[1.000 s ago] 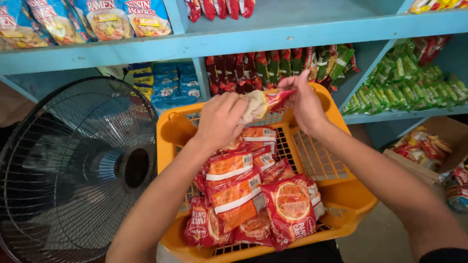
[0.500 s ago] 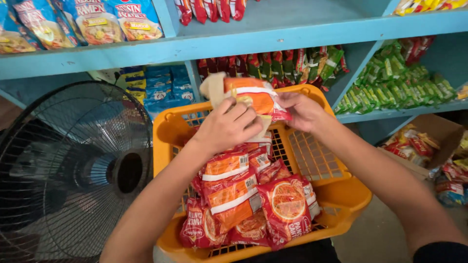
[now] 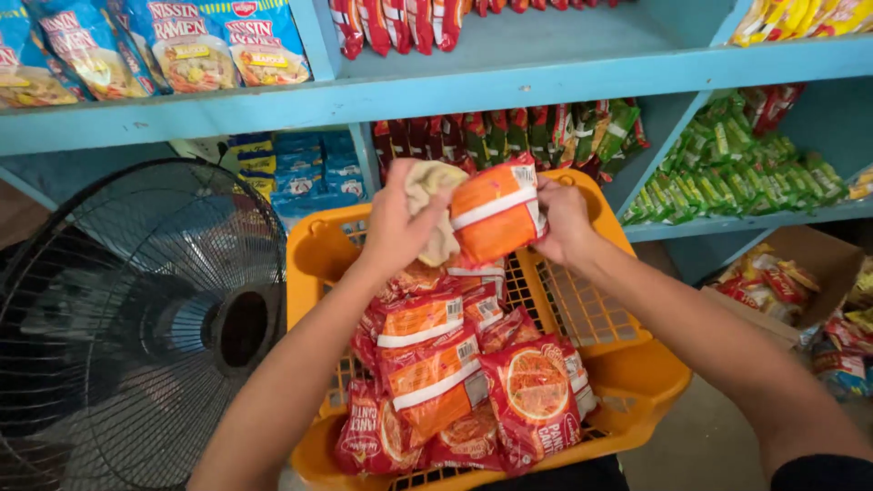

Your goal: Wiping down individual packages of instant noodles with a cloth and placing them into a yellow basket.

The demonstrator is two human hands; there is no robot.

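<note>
My left hand (image 3: 400,227) grips a beige cloth (image 3: 436,205) and presses it against an orange noodle packet (image 3: 496,211). My right hand (image 3: 564,218) holds that packet by its right edge, above the far end of a yellow plastic basket (image 3: 637,364). Several red and orange noodle packets (image 3: 455,382) lie piled inside the basket below my hands.
A black standing fan (image 3: 136,318) is at the left beside the basket. Blue shelves (image 3: 509,86) ahead carry blue, red and green snack packets. A cardboard box of packets (image 3: 800,282) sits on the floor at the right.
Both hands have lifted the orange packet a little higher and turned it flat toward me. The cloth now rubs over its left side.
</note>
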